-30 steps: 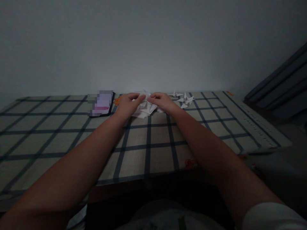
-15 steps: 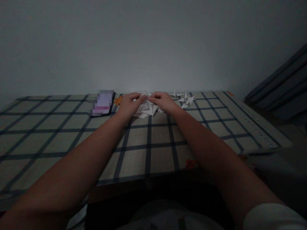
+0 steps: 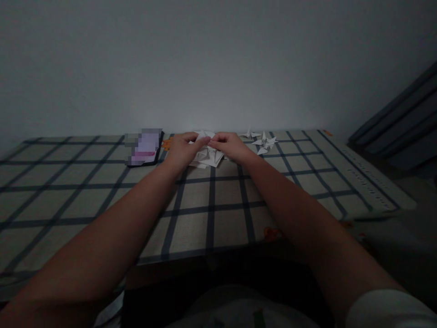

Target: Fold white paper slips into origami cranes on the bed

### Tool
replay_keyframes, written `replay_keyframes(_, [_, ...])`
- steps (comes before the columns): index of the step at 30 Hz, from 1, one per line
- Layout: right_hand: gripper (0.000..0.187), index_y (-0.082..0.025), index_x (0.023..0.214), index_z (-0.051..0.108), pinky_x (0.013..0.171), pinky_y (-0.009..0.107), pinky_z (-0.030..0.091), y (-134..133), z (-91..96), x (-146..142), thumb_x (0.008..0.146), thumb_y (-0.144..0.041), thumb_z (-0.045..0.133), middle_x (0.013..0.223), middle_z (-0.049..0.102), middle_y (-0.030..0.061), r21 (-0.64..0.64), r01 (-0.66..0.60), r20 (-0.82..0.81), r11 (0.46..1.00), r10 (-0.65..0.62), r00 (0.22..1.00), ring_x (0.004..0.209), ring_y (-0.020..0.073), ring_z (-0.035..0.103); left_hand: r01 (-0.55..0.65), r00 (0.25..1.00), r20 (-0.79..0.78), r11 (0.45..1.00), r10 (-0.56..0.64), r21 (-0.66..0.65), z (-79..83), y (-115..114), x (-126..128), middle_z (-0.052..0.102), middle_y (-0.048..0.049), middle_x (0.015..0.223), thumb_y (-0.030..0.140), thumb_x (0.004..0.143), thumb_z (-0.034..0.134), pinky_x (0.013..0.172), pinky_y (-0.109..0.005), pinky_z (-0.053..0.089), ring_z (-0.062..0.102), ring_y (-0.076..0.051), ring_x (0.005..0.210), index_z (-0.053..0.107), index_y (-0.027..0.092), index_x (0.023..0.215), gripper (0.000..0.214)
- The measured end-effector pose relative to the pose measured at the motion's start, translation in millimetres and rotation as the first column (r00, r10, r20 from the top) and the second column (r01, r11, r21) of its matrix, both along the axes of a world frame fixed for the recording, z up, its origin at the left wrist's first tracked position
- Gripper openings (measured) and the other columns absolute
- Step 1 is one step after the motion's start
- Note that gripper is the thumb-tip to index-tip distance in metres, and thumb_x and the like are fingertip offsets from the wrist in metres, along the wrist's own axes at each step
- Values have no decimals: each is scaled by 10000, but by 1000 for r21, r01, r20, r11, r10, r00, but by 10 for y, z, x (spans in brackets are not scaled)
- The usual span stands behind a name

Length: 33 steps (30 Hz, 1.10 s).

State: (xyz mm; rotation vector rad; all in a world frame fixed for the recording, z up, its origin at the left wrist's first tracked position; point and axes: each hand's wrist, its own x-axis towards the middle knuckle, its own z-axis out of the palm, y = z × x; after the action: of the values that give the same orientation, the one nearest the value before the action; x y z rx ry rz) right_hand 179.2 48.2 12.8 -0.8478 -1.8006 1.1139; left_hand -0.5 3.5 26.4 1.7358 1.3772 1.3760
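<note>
My left hand (image 3: 184,146) and my right hand (image 3: 229,145) meet near the back of the table, thumbs and fingers pinched on one piece of folded white paper (image 3: 202,135). The fingertips almost touch, and the exact folds between them are too small to make out. Beneath both hands lies a loose pile of white papers (image 3: 208,159), some with creases. To the right of my right hand, folded white paper cranes (image 3: 265,143) rest on the cloth, with another paper crane (image 3: 251,134) just behind them.
A phone (image 3: 147,146) with a lit, partly blurred screen lies left of my left hand, beside an orange patch (image 3: 167,143). A checked tablecloth (image 3: 194,223) covers the table, which meets a plain wall (image 3: 211,64). A dark curtain (image 3: 406,123) hangs at the right.
My hands stay at the same spot. The fingers have shifted slightly, with the right fingertips a little closer to the left thumb, and the paper is turned a bit.
</note>
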Motion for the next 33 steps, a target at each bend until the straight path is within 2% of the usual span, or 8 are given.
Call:
replay_keyframes(3, [285,-171,731,625,637,252,387,-5,1,4,780,-431,731,705,574,-19,-1,2,4,1000,-2,1000,669,112,479,-44,999,7,999,44,4,16,-17,25,640,-14,676,496,761,750,590,-265,395,557,-174,687,716,187,730,312])
replay_keyframes(6, [296,-175,713,608,622,250,382,-17,8,10,779,-433,740,699,572,-17,-3,-7,-1,1000,7,1000,659,110,471,-29,999,47,999,28,16,32,-19,34,699,-36,757,483,763,752,644,-263,449,609,-187,755,734,186,774,297])
replay_keyframes(11, [276,-177,730,622,620,251,388,-40,20,4,792,-420,736,714,588,-6,-32,-6,8,999,6,1000,683,120,496,12,999,30,999,-13,35,34,-7,14,710,-41,792,479,787,735,651,-249,459,623,-185,801,719,190,747,292])
replay_keyframes(16, [275,-172,728,615,635,260,389,-49,27,-3,807,-398,750,710,575,-16,-38,-14,3,999,14,1000,666,115,489,-14,1000,12,999,13,40,45,-25,29,709,-34,794,458,794,727,649,-252,462,629,-188,810,711,191,741,273])
replay_keyframes(24, [271,-176,715,606,646,265,397,-65,41,-4,792,-383,764,709,578,-15,-20,-39,-3,999,39,999,670,118,498,-60,997,52,990,53,131,42,-11,15,759,-47,877,369,827,701,788,-282,508,671,-195,889,762,191,778,194])
replay_keyframes(30, [285,-173,719,607,654,266,391,-42,25,-2,789,-412,747,690,557,-21,21,-30,9,999,30,1000,649,111,475,-22,999,40,997,19,70,15,1,14,769,-54,982,453,858,673,766,-270,513,670,-206,938,788,202,938,288])
replay_keyframes(33, [272,-176,715,587,652,264,372,-16,15,-4,796,-394,727,700,542,-23,43,15,-4,999,-15,1000,664,114,470,0,1000,4,997,0,82,12,-20,23,740,-40,881,490,828,722,726,-262,487,639,-187,848,767,188,877,310])
